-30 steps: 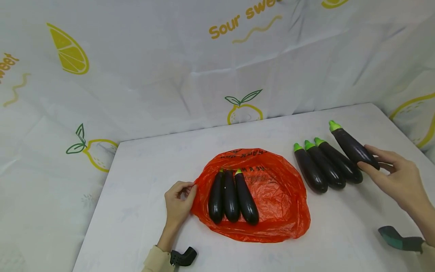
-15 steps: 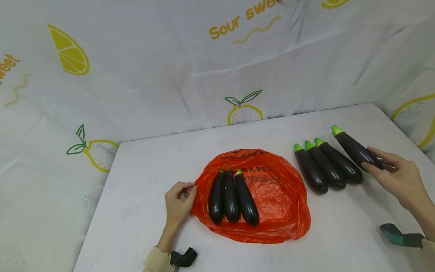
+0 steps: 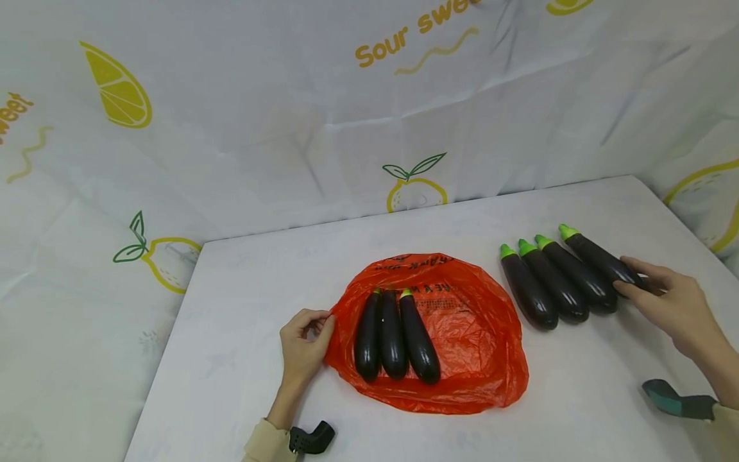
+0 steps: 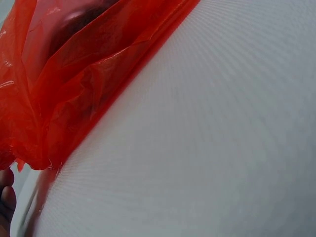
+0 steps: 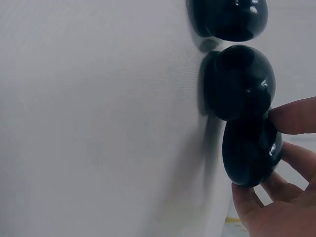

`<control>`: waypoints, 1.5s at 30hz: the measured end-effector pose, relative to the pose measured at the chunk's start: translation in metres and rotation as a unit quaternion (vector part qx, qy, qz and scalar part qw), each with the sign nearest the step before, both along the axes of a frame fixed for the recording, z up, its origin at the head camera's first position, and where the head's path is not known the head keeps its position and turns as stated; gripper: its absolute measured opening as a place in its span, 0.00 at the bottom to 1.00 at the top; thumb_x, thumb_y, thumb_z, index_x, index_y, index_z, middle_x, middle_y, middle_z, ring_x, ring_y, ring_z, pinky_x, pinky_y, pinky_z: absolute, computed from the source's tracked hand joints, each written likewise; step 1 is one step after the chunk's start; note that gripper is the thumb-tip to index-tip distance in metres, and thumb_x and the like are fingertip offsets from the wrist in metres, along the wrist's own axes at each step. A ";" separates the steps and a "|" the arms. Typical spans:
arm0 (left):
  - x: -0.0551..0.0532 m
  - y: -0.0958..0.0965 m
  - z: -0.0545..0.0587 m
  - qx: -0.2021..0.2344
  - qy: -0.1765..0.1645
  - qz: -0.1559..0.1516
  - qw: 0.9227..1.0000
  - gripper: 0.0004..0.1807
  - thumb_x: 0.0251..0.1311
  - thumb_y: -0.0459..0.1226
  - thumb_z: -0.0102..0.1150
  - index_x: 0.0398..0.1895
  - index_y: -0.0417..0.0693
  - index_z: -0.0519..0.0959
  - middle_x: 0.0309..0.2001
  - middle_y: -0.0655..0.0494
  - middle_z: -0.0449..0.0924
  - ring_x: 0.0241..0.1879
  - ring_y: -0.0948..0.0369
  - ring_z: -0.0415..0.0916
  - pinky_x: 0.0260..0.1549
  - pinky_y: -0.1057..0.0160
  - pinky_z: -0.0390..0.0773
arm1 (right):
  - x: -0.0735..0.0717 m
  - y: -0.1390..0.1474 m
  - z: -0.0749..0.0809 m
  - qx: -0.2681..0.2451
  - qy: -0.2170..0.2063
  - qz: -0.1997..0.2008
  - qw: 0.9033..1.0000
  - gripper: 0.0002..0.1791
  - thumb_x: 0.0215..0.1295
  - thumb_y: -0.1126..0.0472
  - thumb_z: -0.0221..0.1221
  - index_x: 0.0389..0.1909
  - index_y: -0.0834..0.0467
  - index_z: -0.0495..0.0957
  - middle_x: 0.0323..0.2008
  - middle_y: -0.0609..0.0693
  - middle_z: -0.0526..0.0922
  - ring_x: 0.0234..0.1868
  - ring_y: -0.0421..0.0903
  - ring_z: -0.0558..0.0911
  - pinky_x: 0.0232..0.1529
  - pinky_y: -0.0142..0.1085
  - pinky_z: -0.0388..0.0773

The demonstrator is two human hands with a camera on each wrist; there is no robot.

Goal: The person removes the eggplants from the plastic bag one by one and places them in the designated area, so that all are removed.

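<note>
My right grip (image 3: 672, 305) pinches a long, glossy black eggplant (image 3: 597, 255), its green cap (image 3: 568, 231) showing only in the head view; my left grip (image 3: 306, 340) pinches a crinkled red plastic bag (image 3: 470, 346).

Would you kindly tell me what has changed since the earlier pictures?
The right hand has lowered the eggplant it holds toward the table, beside the row of three eggplants. The left hand pinching the red plastic bag, the three eggplants inside and the row stayed put.

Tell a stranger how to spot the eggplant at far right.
On the white table, look right of the red bag to a row of four eggplants. The rightmost one, farthest from the bag, is the only eggplant held by the right hand.
</note>
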State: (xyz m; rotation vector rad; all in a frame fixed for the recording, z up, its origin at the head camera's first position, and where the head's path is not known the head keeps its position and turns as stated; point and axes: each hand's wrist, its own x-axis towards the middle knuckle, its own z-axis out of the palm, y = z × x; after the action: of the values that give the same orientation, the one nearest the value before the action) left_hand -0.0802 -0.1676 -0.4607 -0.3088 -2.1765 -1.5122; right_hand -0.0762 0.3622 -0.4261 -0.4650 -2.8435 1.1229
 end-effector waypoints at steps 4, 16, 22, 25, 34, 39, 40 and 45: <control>-0.005 -0.005 -0.015 -0.004 0.001 0.003 1.000 0.06 0.53 0.18 0.65 0.31 0.33 0.84 0.24 0.41 0.80 0.26 0.70 0.72 0.30 0.80 0.75 | 0.000 0.003 -0.004 0.000 -0.011 0.010 1.000 0.34 0.74 0.57 0.53 0.73 0.73 0.58 0.68 0.85 0.59 0.59 0.81 0.66 0.26 0.16 0.59; -0.007 -0.011 -0.022 -0.001 -0.002 -0.007 1.000 0.04 0.57 0.24 0.67 0.33 0.39 0.87 0.25 0.46 0.81 0.27 0.68 0.74 0.29 0.77 0.77 | 0.003 0.003 -0.010 -0.010 -0.006 0.028 1.000 0.35 0.77 0.55 0.51 0.75 0.72 0.55 0.70 0.85 0.55 0.65 0.86 0.60 0.54 0.58 0.81; -0.007 -0.011 -0.022 -0.005 -0.017 -0.006 1.000 0.04 0.58 0.25 0.67 0.33 0.40 0.87 0.25 0.47 0.81 0.27 0.68 0.74 0.29 0.76 0.77 | 0.003 0.005 -0.010 -0.010 -0.011 0.034 0.999 0.36 0.76 0.53 0.53 0.74 0.70 0.55 0.70 0.85 0.54 0.64 0.87 0.62 0.31 0.19 0.68; -0.007 -0.012 -0.022 -0.001 -0.014 -0.009 1.000 0.04 0.58 0.25 0.67 0.33 0.40 0.86 0.25 0.47 0.81 0.27 0.68 0.74 0.29 0.76 0.77 | 0.003 0.006 -0.011 -0.009 -0.006 0.041 0.999 0.36 0.76 0.53 0.54 0.73 0.72 0.56 0.68 0.86 0.56 0.61 0.88 0.64 0.27 0.13 0.58; -0.006 -0.006 -0.016 -0.001 -0.006 -0.001 1.000 0.05 0.54 0.18 0.65 0.31 0.32 0.85 0.24 0.40 0.80 0.26 0.67 0.72 0.29 0.79 0.75 | 0.004 0.006 -0.012 -0.004 0.000 0.044 0.999 0.36 0.75 0.53 0.55 0.73 0.72 0.57 0.67 0.86 0.58 0.57 0.87 0.67 0.27 0.13 0.59; 0.000 0.001 0.001 -0.001 -0.004 -0.004 1.000 0.04 0.54 0.18 0.64 0.30 0.29 0.84 0.23 0.40 0.79 0.26 0.68 0.72 0.29 0.78 0.75 | 0.005 0.003 -0.013 -0.003 0.017 0.038 0.999 0.35 0.74 0.54 0.56 0.73 0.72 0.58 0.66 0.86 0.60 0.56 0.87 0.67 0.27 0.12 0.60; 0.000 0.001 0.001 0.000 -0.004 -0.004 1.000 0.04 0.54 0.18 0.64 0.30 0.29 0.84 0.23 0.40 0.79 0.25 0.68 0.72 0.29 0.79 0.75 | 0.005 0.002 -0.013 -0.004 0.022 0.037 0.999 0.35 0.74 0.55 0.56 0.73 0.72 0.59 0.66 0.85 0.60 0.56 0.87 0.68 0.27 0.12 0.60; -0.005 -0.005 -0.017 -0.002 -0.007 0.005 1.000 0.05 0.54 0.19 0.66 0.31 0.33 0.85 0.23 0.42 0.80 0.26 0.68 0.72 0.29 0.79 0.75 | 0.006 0.000 -0.014 -0.008 0.041 0.035 0.999 0.33 0.73 0.57 0.57 0.71 0.72 0.61 0.64 0.84 0.60 0.55 0.86 0.68 0.26 0.12 0.63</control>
State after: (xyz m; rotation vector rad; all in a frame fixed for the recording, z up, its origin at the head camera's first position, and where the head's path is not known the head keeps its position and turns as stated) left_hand -0.0855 -0.1731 -0.4777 -0.2888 -2.1890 -1.5074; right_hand -0.0705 0.3619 -0.4397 -0.3144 -2.8016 1.1502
